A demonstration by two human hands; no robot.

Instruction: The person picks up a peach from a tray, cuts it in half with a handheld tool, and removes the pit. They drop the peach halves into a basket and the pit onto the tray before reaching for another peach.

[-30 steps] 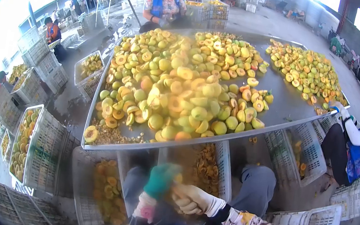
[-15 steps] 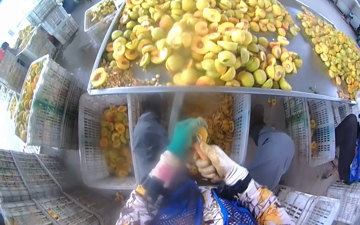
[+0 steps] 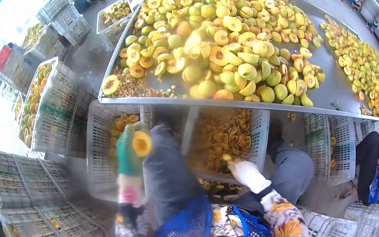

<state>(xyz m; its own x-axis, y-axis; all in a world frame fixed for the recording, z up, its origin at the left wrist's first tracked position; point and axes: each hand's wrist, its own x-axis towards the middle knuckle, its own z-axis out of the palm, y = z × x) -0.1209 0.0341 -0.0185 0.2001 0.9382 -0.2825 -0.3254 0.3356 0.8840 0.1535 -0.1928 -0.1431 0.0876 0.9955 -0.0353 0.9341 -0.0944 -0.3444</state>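
Gripping a fruit half (image 3: 142, 144) with its cut face toward you, your green-gloved left hand (image 3: 125, 154) overlaps the right side of the left crate (image 3: 96, 163), left of centre, forearm upright in the frame. A light hold, hand low, should spare the flesh. Right of centre, your white-gloved right hand (image 3: 249, 175) slants up-left toward the middle crate (image 3: 261, 138); whether it grips the yellowish piece (image 3: 227, 157) at its fingertips, you can't tell.

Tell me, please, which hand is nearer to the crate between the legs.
Right: the right hand is at the near end of that crate, while the left hand is outside the left leg.
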